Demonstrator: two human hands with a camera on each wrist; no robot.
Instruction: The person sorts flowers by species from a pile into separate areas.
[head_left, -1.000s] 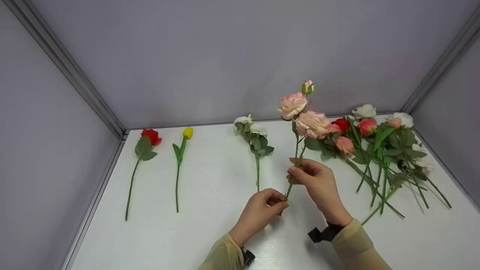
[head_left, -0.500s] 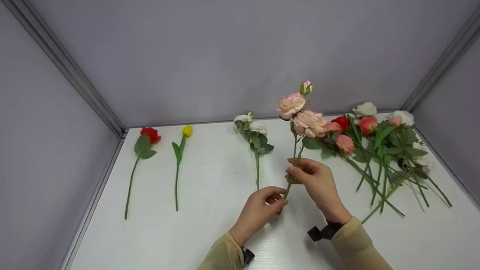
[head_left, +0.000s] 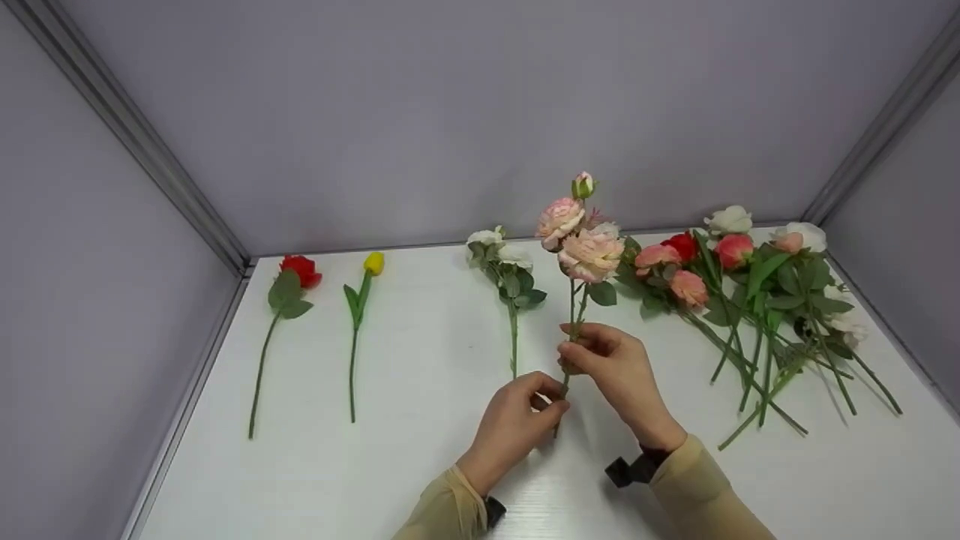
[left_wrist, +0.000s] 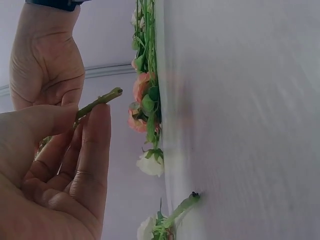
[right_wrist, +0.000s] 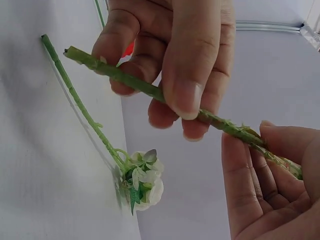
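Note:
A pale pink artificial rose spray (head_left: 591,256), with two full blooms and a bud, stands nearly upright above the table. My right hand (head_left: 616,376) pinches its stem below the leaves. Lower down, my left hand (head_left: 517,420) holds the same stem between thumb and fingers. The left wrist view shows the stem's cut end (left_wrist: 106,97) sticking out past the left fingertips. Both hands meet the green stem (right_wrist: 125,78) in the right wrist view, clear of the tabletop. Just left of the spray lies a white rose stem (head_left: 514,330), its lower end hidden behind my left hand.
A red rose (head_left: 301,271) and a yellow tulip (head_left: 374,264) lie apart at the left of the white table (head_left: 300,487). To the right is a heap of crossed stems with coral peonies (head_left: 733,251) and white roses (head_left: 729,220). Grey panels (head_left: 480,112) enclose the table.
The pink rose spray has shifted left and slightly down with my right hand, away from the heap. My left hand has barely moved and still grips the lower stem.

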